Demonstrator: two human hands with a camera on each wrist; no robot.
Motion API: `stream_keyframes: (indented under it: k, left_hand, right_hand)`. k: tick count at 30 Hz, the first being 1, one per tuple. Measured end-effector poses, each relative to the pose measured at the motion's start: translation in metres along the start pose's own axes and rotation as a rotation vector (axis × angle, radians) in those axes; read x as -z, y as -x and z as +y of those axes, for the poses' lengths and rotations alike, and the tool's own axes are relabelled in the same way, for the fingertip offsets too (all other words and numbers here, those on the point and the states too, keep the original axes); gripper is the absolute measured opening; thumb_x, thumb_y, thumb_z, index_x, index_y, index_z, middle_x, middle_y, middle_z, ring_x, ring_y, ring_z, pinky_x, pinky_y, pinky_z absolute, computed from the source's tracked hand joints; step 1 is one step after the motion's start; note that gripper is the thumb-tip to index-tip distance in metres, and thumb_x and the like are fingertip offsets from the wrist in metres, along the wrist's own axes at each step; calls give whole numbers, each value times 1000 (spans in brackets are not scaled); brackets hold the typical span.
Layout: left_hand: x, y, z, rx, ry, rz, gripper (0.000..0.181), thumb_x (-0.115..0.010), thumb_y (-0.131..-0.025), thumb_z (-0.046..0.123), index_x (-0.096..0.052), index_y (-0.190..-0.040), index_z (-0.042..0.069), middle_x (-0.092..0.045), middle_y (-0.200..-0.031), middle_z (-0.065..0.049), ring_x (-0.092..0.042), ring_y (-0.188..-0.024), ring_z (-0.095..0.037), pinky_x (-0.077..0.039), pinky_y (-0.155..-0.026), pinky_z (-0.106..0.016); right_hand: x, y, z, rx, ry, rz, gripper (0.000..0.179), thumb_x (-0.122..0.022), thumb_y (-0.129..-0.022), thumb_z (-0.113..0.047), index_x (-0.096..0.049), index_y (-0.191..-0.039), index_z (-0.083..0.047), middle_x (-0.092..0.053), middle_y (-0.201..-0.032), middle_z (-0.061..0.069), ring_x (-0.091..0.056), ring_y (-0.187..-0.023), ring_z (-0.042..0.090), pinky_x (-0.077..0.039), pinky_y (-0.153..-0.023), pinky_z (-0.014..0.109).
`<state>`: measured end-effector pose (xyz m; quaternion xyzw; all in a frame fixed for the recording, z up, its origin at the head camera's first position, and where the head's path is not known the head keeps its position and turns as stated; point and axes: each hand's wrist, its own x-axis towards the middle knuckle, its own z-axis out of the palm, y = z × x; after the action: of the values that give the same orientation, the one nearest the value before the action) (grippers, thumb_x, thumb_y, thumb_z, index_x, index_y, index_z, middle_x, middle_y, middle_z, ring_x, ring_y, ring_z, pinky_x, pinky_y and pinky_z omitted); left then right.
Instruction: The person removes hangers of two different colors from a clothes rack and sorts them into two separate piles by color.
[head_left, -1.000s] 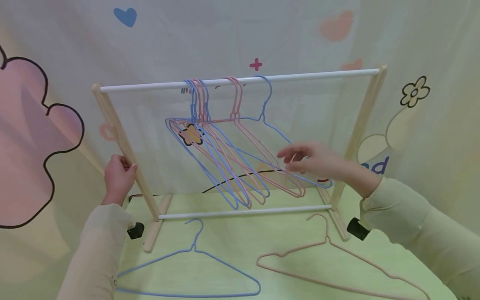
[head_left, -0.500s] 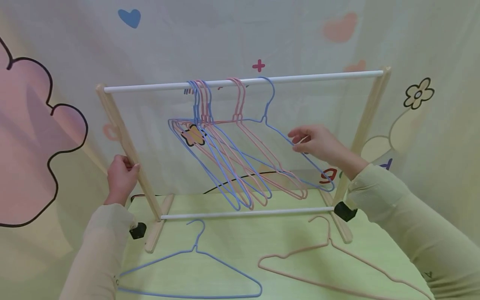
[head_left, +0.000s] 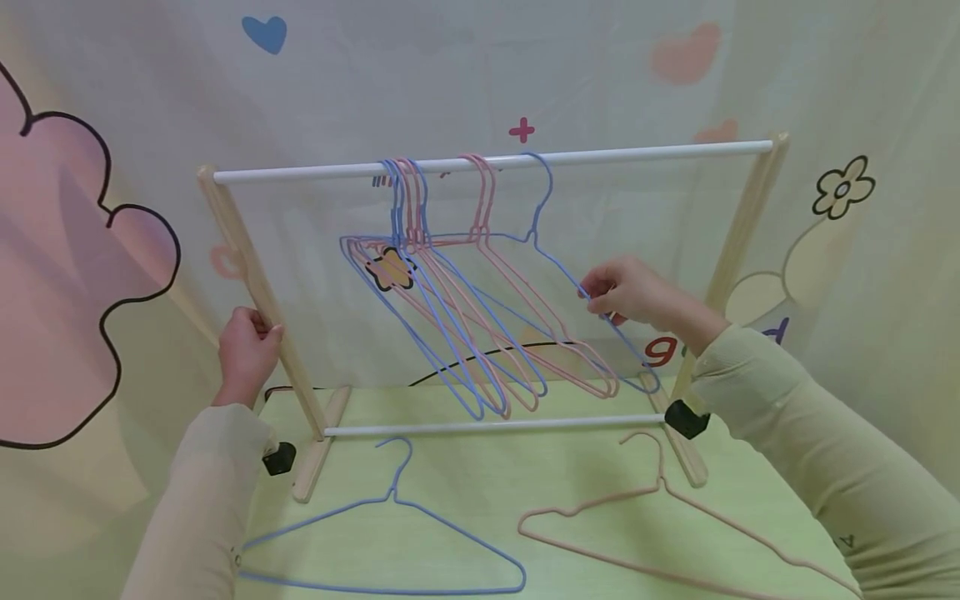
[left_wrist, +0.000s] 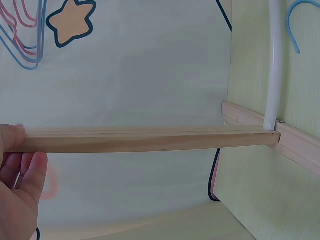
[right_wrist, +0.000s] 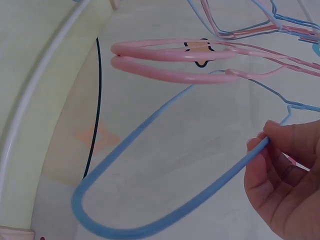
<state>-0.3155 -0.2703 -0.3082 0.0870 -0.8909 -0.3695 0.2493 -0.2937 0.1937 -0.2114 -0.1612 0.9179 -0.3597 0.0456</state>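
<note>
My left hand (head_left: 250, 348) grips the wooden left post (left_wrist: 150, 142) of a small clothes rack, thumb on one side and fingers on the other. With my right hand (head_left: 626, 293) I pinch the sloping shoulder of the rightmost blue hanger (right_wrist: 210, 192) between thumb and fingertips. That hanger's hook still hangs over the white top rail (head_left: 645, 156). To its left hang two pink hangers (head_left: 525, 289) side by side. Farther left, several blue and pink hangers (head_left: 408, 208) are bunched together on the rail.
On the pale green tabletop (head_left: 450, 475) before the rack lie a blue hanger (head_left: 457, 529) at left and a pink hanger (head_left: 600, 500) at right. A white lower bar (head_left: 495, 426) joins the rack's wooden feet. Behind stands a curtain (head_left: 420, 75) with printed drawings.
My right hand has moved from beside the pink hangers up and right onto the rightmost blue hanger and now pinches it. The left hand keeps its grip on the post.
</note>
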Motion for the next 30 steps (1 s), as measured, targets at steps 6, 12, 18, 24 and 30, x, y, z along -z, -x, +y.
stream_keyframes:
  k: [6,12,18,24,30]
  left_hand:
    - [-1,-1,0,-4,2,-6,31,-49,-89,17,-41,-106,-7,-50,-97,-21,-51,-87,-31,-44,-72,-38]
    - [-1,-1,-1,-6,3,0,30,-49,-88,17,-41,-106,-6,-51,-97,-20,-51,-87,-31,-44,-73,-38]
    - [0,-2,-3,-15,-4,3,29,-49,-88,16,-42,-105,-6,-51,-96,-20,-51,-86,-31,-43,-72,-36]
    - [1,0,0,-12,-4,8,29,-49,-88,16,-42,-105,-6,-52,-97,-21,-51,-86,-31,-43,-72,-37]
    - [0,0,0,0,-4,-3,30,-49,-88,16,-41,-107,-7,-51,-98,-21,-51,-87,-31,-44,-73,-38]
  right_hand:
    - [12,7,-2,42,46,66,21,-55,-83,-1,-56,-102,6,-56,-79,6,-51,-63,11,-47,-57,26]
    - [29,22,4,50,96,103,21,-56,-83,-2,-56,-102,7,-56,-80,8,-51,-63,12,-48,-56,26]
    - [42,42,21,44,150,88,23,-55,-83,-2,-56,-103,9,-57,-81,10,-51,-64,12,-48,-56,24]
    - [47,64,39,33,220,71,22,-56,-83,-3,-58,-102,7,-59,-79,8,-52,-62,12,-48,-55,25]
    - [47,79,54,17,224,77,24,-57,-82,-1,-58,-103,9,-59,-75,6,-52,-59,11,-48,-54,25]
